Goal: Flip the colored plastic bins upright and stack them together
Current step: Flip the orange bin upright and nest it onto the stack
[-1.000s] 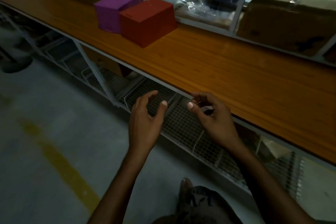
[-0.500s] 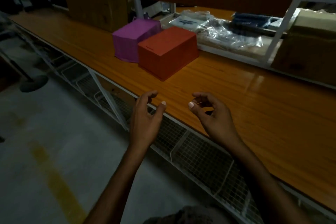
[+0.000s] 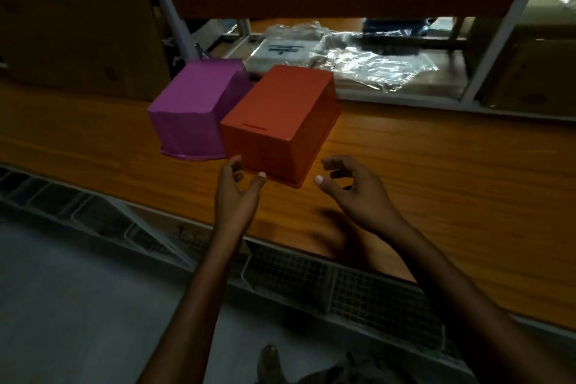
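A red plastic bin [image 3: 280, 121] lies upside down on the wooden shelf [image 3: 436, 171], its flat bottom facing up. A purple bin [image 3: 193, 106] lies upside down against its left side. My left hand [image 3: 237, 193] hovers at the red bin's near left corner with fingers spread, holding nothing. My right hand [image 3: 352, 190] hovers just right of the bin's near right corner, fingers curled apart and empty. Neither hand clearly touches the bin.
Clear plastic bags [image 3: 358, 59] and packets lie on a lower ledge behind the bins. A wooden panel [image 3: 78, 19] stands at the back left, a grey metal upright [image 3: 505, 28] at the right. Wire mesh baskets [image 3: 311, 271] run under the shelf edge.
Both hands have risen from below the shelf edge up to the near corners of the red bin. The view has moved closer to the bins.
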Tool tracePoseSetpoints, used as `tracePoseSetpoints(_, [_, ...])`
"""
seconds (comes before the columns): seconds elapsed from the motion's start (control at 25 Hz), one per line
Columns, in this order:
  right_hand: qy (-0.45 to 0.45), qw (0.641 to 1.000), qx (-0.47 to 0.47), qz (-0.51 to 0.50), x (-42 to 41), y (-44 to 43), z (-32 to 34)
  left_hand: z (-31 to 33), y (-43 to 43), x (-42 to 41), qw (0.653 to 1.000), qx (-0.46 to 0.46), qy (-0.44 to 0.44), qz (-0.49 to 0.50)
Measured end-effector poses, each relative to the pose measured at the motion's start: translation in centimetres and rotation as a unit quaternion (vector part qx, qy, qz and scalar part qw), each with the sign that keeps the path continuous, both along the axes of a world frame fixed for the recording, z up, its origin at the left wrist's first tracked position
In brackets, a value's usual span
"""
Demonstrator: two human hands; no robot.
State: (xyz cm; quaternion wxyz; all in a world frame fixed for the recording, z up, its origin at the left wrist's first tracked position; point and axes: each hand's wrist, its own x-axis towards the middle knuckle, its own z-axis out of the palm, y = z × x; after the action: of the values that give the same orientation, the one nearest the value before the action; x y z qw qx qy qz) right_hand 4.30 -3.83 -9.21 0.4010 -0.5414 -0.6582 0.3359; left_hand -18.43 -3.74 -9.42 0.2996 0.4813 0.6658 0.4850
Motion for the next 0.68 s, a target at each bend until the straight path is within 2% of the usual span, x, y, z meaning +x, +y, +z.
tracePoseSetpoints(0.16, [-0.025,0.996,-0.041,-0.07,-6.2,4.6,-2.7,-2.7,7.7,-6.7,0.998,-0.05,-0.012,-0.043])
tracePoseSetpoints(0.32, [-0.044,0.987,-0.068,-0.137,-9.8,7.6,-4.6,-4.8,13.7,-9.2,0.993,-0.089,0.005,-0.081])
tracePoseSetpoints(0.56, [-0.028,0.983,-0.088,-0.159,-11.0,9.0,-5.6,-6.5,16.3,-10.0,0.987,-0.074,-0.069,-0.126])
tracePoseSetpoints(0.68, [-0.028,0.985,-0.026,-0.166,-9.7,8.5,-2.7,-3.3,16.6,-10.0,0.981,0.014,-0.134,-0.141])
